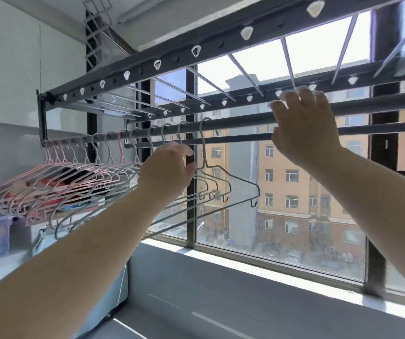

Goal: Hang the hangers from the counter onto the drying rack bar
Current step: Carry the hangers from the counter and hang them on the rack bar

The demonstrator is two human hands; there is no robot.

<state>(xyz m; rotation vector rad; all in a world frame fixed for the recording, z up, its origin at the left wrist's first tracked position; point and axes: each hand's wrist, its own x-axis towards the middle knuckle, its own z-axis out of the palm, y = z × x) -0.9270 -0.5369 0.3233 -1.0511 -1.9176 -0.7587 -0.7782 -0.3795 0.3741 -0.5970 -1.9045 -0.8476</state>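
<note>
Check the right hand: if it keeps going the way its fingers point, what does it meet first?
The right hand points up and away, fingers spread. It already overlaps the drying rack bar; straight on, it would probably meet the upper rail by its fingertips first. Depth is unclear.

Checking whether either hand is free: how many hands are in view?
2. The left hand is at the neck of the rightmost hanger on the bar; the right hand, fingers spread, is raised against the rack further right, holding no hanger.

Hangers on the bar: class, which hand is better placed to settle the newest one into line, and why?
Left. The left hand is at the neck of the rightmost hanger, below its hook on the bar. The right hand rests open against the bar, farther right.
</note>
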